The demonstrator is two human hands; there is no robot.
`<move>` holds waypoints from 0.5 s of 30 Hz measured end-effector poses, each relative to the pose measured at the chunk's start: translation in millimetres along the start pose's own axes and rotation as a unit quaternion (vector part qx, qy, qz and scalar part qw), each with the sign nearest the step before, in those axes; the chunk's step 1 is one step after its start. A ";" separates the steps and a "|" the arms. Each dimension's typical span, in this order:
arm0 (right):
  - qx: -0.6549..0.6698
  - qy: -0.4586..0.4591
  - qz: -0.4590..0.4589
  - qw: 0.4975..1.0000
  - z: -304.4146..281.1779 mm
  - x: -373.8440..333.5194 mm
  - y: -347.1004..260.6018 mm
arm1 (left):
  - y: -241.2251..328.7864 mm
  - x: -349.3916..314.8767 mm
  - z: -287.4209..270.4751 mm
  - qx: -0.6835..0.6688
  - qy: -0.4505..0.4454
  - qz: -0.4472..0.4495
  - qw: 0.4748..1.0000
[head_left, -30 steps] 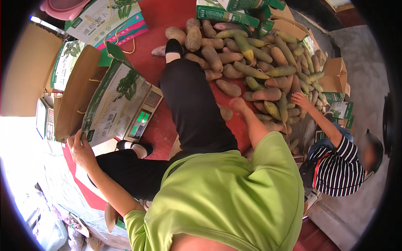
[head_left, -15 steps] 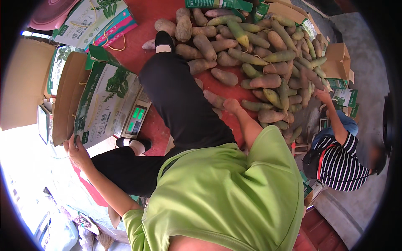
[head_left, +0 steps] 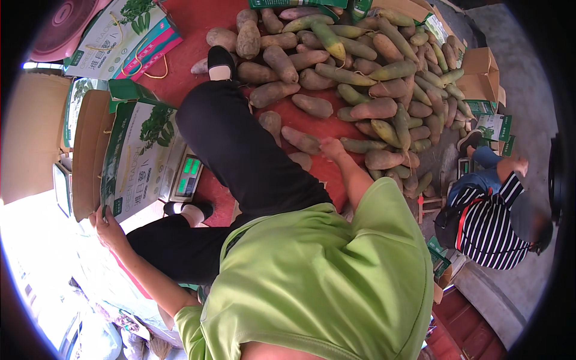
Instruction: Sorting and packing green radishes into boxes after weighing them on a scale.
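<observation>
The heap of soil-dusted radishes [head_left: 378, 109] spread over the red floor covering [head_left: 192, 66], and a co-worker's hand [head_left: 519, 166] had drawn back from it. Left of it, the white-and-green carton [head_left: 141, 150] stood against or on a digital scale [head_left: 182, 185], its flap side toward the left. The left hand [head_left: 108, 229] stayed pinched on the carton's near edge, thumb against fingers. The right hand [head_left: 333, 150] had moved from above the heap's near edge onto a single radish [head_left: 300, 140], so by my judgement both hands were now engaged. That radish lay at the heap's near-left side, beside the knee, its long axis slanting from upper left to lower right, right end at the fingers; whether they had closed, the blur hid.
</observation>
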State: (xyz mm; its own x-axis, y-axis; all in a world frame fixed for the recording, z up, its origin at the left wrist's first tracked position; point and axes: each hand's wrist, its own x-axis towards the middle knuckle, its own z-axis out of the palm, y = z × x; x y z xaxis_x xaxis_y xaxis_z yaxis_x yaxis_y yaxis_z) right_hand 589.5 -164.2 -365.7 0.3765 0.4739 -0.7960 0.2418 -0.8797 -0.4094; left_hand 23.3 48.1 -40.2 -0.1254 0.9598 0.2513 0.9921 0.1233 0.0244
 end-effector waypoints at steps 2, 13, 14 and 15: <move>-0.040 0.019 -0.009 0.999 -12.9 8.3 24.6 | 3.6 1.1 9.3 -0.012 -0.004 0.016 1.000; 0.032 0.250 -0.058 0.966 -103.7 37.4 11.0 | 21.6 -0.3 13.9 0.001 0.024 0.028 0.999; 0.030 0.241 -0.068 0.968 -106.6 37.7 -8.0 | 20.8 -4.1 6.9 0.006 0.026 0.018 0.999; -0.025 0.263 -0.120 0.957 -114.5 37.1 -26.2 | 18.5 -7.5 1.4 0.010 0.028 0.009 1.000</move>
State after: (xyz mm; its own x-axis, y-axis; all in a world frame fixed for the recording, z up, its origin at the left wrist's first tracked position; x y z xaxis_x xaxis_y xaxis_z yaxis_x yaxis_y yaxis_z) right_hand 699.5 -119.2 -333.5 0.7003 0.6269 -0.3414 0.4150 -0.7467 -0.5198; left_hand 42.6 43.4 -43.0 -0.1072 0.9464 0.3046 0.9937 0.1125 0.0000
